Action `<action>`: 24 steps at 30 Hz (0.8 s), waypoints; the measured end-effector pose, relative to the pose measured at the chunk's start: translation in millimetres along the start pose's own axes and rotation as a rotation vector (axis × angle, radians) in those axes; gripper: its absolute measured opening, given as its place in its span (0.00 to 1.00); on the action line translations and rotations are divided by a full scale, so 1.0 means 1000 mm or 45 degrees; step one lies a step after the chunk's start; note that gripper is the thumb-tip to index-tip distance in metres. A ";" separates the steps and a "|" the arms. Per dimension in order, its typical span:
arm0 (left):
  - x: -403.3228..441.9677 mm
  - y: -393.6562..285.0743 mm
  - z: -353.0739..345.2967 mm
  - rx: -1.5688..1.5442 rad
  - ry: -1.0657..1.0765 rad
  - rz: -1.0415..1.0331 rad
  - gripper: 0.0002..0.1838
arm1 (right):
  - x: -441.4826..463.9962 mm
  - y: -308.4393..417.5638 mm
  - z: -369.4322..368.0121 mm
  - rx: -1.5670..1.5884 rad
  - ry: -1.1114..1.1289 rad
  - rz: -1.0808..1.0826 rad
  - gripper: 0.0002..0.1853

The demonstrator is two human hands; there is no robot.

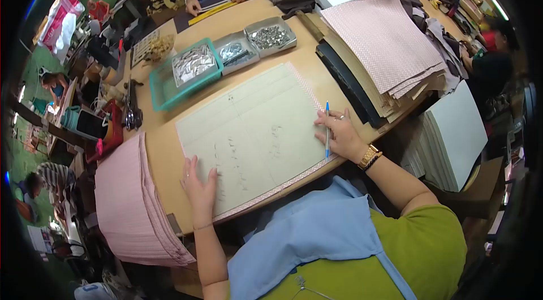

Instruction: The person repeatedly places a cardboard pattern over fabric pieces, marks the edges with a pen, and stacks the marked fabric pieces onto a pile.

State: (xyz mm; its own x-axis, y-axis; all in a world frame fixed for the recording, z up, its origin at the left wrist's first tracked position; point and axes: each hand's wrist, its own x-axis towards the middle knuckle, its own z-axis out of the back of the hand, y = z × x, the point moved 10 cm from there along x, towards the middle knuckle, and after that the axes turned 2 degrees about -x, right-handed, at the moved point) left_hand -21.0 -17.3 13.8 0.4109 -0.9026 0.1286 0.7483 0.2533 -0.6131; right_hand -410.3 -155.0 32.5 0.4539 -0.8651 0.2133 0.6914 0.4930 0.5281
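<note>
A large pale grey-green card (pixel 254 130) with handwriting and ruled lines lies flat on the table. A pink-and-white patterned sheet (pixel 305 86) shows from under its right and near edges. My left hand (pixel 199 187) rests at the card's near left corner, fingers spread and thumb on the card. At the right edge, my right hand (pixel 345 137) holds a blue pen (pixel 327 130) roughly upright between its fingers, over the strip of patterned sheet. A gold watch circles the right wrist.
Pink sheets (pixel 121 201) are piled at left, more patterned sheets (pixel 384 40) at right. Metal pieces fill a teal tray (pixel 161 99) and small boxes (pixel 271 37). Scissors (pixel 133 110) lie at the left edge. Across the table, a person's hands touch a yellow ruler (pixel 212 13).
</note>
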 end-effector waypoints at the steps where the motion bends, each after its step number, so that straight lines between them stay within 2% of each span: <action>1: 0.001 0.006 -0.001 -0.083 -0.037 -0.003 0.35 | 0.001 0.003 0.000 -0.042 -0.005 -0.001 0.17; 2: 0.005 0.012 -0.002 -0.169 -0.071 -0.003 0.32 | 0.001 0.004 0.000 -0.054 -0.006 0.012 0.17; 5: 0.010 0.052 0.008 -1.106 -0.224 0.403 0.27 | 0.000 0.003 -0.001 -0.055 0.002 0.026 0.16; 8: -0.003 0.036 0.018 -1.568 -0.009 0.492 0.26 | 0.007 -0.003 0.005 0.050 -0.018 -0.046 0.18; 11: -0.021 0.030 0.033 -1.658 -0.064 0.387 0.26 | 0.015 -0.013 0.011 0.108 -0.101 -0.170 0.19; 12: -0.035 0.031 0.048 -1.574 -0.165 0.502 0.25 | 0.017 -0.010 0.014 0.061 -0.148 -0.181 0.19; 16: -0.076 0.081 0.121 -1.626 -0.610 0.496 0.26 | 0.019 0.021 0.015 -0.217 -0.344 -0.007 0.16; 17: -0.088 0.080 0.145 -1.665 -0.753 0.526 0.27 | 0.021 0.020 0.012 -0.170 -0.303 -0.037 0.14; 18: -0.093 0.060 0.178 -1.440 -0.839 0.440 0.26 | 0.026 0.018 0.012 -0.125 -0.262 -0.064 0.13; 20: -0.103 0.072 0.217 -1.258 -0.956 0.316 0.24 | 0.034 0.012 0.002 0.073 -0.151 -0.143 0.10; 22: -0.115 0.155 0.256 -1.348 -1.029 0.232 0.23 | 0.040 0.005 -0.017 0.379 -0.017 -0.249 0.09; 24: -0.127 0.158 0.265 -1.092 -1.215 0.362 0.25 | 0.047 0.022 -0.003 0.385 -0.072 -0.118 0.07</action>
State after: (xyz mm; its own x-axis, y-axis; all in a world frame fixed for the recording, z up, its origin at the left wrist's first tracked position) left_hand 183.2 229.4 107.6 0.9670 -0.1656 0.1937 0.1537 -0.2272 -0.9617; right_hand -372.2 -184.9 51.6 0.3592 -0.9129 0.1938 0.5261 0.3696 0.7659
